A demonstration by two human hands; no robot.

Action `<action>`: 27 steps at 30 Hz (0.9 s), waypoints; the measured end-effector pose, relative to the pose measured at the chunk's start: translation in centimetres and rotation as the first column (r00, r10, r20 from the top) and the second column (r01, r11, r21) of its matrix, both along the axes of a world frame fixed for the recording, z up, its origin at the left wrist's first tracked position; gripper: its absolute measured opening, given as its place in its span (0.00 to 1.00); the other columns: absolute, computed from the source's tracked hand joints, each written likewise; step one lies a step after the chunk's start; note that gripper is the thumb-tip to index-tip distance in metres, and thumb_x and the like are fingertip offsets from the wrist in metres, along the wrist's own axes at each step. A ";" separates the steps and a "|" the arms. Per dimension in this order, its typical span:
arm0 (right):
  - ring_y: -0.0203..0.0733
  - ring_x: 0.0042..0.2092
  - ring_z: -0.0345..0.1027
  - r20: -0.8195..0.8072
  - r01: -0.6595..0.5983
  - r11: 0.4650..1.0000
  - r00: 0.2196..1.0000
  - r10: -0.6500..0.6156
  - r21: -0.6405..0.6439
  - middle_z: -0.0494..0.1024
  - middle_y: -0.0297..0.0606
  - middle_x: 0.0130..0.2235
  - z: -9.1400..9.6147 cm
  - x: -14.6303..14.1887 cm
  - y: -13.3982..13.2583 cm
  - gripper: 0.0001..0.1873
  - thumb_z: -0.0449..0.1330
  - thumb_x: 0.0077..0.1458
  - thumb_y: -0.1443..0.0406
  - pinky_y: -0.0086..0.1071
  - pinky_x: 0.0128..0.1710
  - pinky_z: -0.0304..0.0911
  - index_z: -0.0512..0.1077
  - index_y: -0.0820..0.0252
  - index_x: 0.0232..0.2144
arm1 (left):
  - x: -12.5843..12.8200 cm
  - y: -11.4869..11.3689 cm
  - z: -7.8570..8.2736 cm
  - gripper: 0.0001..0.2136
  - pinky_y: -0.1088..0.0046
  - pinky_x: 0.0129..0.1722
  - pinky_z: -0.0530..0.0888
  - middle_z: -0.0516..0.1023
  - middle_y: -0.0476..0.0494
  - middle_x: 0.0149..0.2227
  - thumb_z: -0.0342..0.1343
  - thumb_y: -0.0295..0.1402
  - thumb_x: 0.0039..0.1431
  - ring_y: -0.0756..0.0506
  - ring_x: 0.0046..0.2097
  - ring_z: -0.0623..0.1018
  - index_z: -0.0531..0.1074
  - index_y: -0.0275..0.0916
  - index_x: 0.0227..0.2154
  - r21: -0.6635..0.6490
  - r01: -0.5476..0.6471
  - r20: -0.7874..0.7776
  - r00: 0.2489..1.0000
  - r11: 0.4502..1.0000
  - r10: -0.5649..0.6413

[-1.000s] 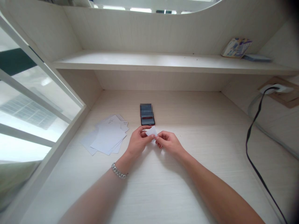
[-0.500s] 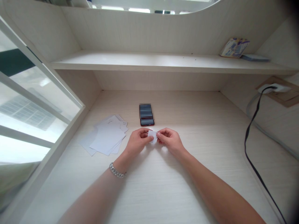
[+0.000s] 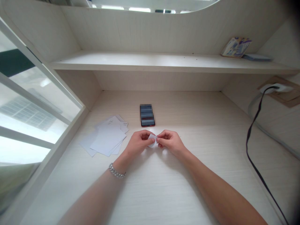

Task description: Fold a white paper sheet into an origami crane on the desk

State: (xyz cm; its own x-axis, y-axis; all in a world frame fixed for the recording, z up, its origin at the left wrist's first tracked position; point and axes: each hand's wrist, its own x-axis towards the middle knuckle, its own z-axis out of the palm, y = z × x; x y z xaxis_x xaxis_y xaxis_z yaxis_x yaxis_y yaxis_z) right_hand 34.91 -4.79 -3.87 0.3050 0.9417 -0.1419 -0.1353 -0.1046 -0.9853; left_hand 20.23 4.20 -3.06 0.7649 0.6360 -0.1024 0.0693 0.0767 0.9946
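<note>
Both my hands meet at the middle of the pale desk (image 3: pixel 164 187), pinching one small folded piece of white paper (image 3: pixel 152 140) between them. My left hand (image 3: pixel 138 144), with a metal bracelet on its wrist, grips the paper's left side with curled fingers. My right hand (image 3: pixel 170 142) grips its right side, fingers closed the same way. The paper is mostly hidden by my fingertips. A dark phone (image 3: pixel 147 115) lies flat just beyond my hands.
A loose pile of white sheets (image 3: pixel 105 139) lies left of my hands. A glass panel (image 3: pixel 32 103) borders the desk's left edge. A black cable (image 3: pixel 254 131) runs down the right side from a wall socket (image 3: pixel 277 89). A shelf (image 3: pixel 164 64) above carries a printed packet (image 3: pixel 236 47).
My hands have drawn closer together and the small paper has become more folded and more covered by my fingers.
</note>
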 end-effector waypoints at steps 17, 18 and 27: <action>0.35 0.23 0.67 -0.163 0.028 1.000 0.986 -0.027 0.002 0.74 0.34 0.22 0.1 -0.4 0.0 0.08 0.66 0.38 0.66 0.30 0.25 0.64 0.75 0.62 0.26 | -0.1 0.1 0.0 0.04 0.74 0.30 0.68 0.78 0.44 0.27 0.60 0.30 0.44 0.49 0.29 0.74 0.77 0.36 0.25 -0.123 -0.067 0.036 0.997 0.990 0.072; 0.35 0.23 0.67 -0.173 0.031 1.000 0.984 -0.031 -0.004 0.74 0.34 0.22 0.2 -0.4 0.0 0.08 0.66 0.37 0.66 0.30 0.25 0.63 0.75 0.62 0.26 | -0.1 0.1 0.0 0.04 0.74 0.31 0.68 0.78 0.44 0.27 0.60 0.30 0.44 0.49 0.30 0.74 0.77 0.36 0.24 -0.096 -0.065 0.033 0.997 0.993 0.068; 0.36 0.22 0.68 -0.181 0.054 0.999 0.982 -0.051 0.008 0.73 0.33 0.19 0.3 -0.4 0.0 0.06 0.66 0.35 0.68 0.30 0.24 0.63 0.74 0.62 0.23 | -0.3 0.1 -0.1 0.09 0.75 0.33 0.68 0.78 0.44 0.31 0.60 0.31 0.46 0.49 0.32 0.74 0.77 0.37 0.33 -0.025 -0.034 0.027 0.999 0.999 0.034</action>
